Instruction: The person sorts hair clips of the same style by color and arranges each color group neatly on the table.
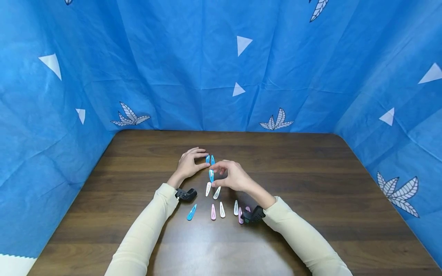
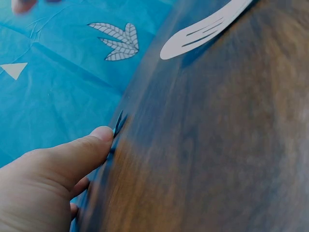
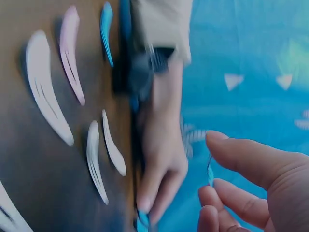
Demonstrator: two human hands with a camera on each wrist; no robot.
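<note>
My left hand pinches a blue hair clip by its ends between thumb and finger, low at the tabletop; in the left wrist view the thumb of that hand meets the clip's edge. Just right of it lies another blue clip. Nearer the front, my right hand holds a third blue clip between thumb and fingers, and the right wrist view has this clip seen edge-on in the hand. Two white clips lie just below it.
Toward the front of the brown table lie a separate blue clip, a pink clip and two white clips. More pink clips lie by the right wrist, partly hidden. Blue cloth surrounds the table's back and sides.
</note>
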